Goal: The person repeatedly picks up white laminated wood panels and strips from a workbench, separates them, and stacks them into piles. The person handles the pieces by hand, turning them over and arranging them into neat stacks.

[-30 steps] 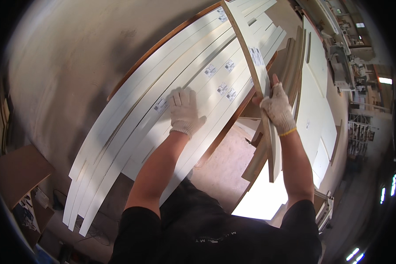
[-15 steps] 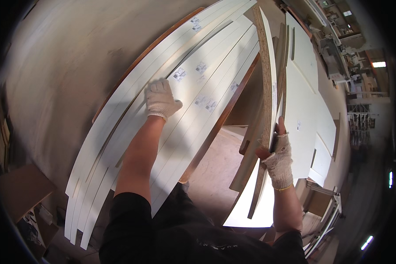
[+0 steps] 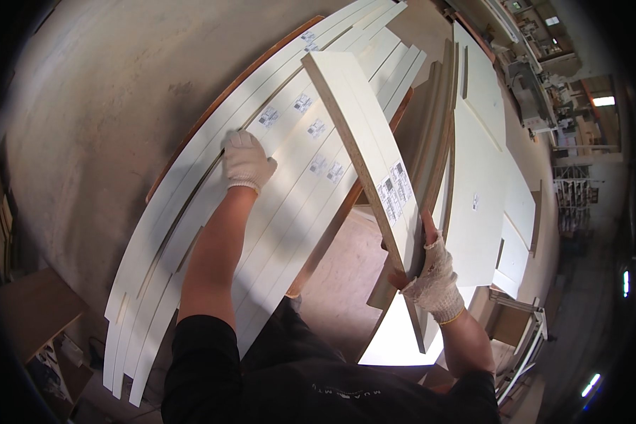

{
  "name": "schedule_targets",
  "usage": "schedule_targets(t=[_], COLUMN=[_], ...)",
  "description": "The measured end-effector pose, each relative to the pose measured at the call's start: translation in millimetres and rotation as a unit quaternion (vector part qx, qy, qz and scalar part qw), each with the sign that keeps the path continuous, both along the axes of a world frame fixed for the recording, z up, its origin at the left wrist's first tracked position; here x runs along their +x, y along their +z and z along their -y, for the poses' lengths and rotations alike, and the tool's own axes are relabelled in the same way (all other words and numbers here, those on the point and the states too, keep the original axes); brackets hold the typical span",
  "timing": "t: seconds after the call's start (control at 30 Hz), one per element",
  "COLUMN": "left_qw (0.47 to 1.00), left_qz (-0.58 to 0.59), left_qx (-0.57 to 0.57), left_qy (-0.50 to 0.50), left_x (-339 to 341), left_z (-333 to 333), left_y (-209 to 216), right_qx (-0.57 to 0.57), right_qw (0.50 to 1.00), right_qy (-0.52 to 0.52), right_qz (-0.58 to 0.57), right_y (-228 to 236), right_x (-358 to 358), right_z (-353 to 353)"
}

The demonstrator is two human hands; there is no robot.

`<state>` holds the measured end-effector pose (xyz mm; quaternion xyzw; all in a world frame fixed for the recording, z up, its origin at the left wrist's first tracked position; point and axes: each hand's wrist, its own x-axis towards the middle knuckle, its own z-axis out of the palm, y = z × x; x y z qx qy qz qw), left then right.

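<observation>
My right hand [image 3: 434,283], in a worn knit glove with bare fingertips, grips the lower part of a long white chipboard strip [image 3: 364,131]. The strip is raised and tilted, its brown raw edge showing on the left and printed labels on its face. My left hand [image 3: 247,162], also gloved, lies palm down on the white boards [image 3: 290,184] of the left stack, thumb out to the side. Its fingertips reach a gap between two boards; whether they hook over an edge is hard to see.
A second stack of white panels [image 3: 484,169] with narrow strips beside it stands on the right. Brown board [image 3: 311,261] shows under the left stack's edge. A brown wooden surface [image 3: 39,311] is at lower left, a metal-framed cart [image 3: 519,318] at lower right. Machinery [image 3: 530,92] stands farther off.
My right hand has swung the strip's far end left over the left stack and turned its labelled white face up. My left hand and a labelled board near it have shifted slightly left.
</observation>
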<state>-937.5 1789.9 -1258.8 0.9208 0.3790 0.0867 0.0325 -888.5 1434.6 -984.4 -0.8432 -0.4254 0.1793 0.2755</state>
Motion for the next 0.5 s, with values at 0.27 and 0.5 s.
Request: schedule_targets(t=[0.27,0.5], left_qw=[0.753,0.904], left_qz=[0.413,0.098], left_qx=[-0.511,-0.218], left_qy=[0.042,-0.353], left_x=[-120.1,-217.1], left_z=[-39.8,40.8], left_y=[106.0,172.8], right_qx=[-0.197,-0.219], right_qw=[0.930,0.818], right_qy=[0.214,0.450], right_qz=[0.224,0.283], right_y=[44.7,35.8], right_x=[-5.6,17.3], right_z=[4.1,-86.4])
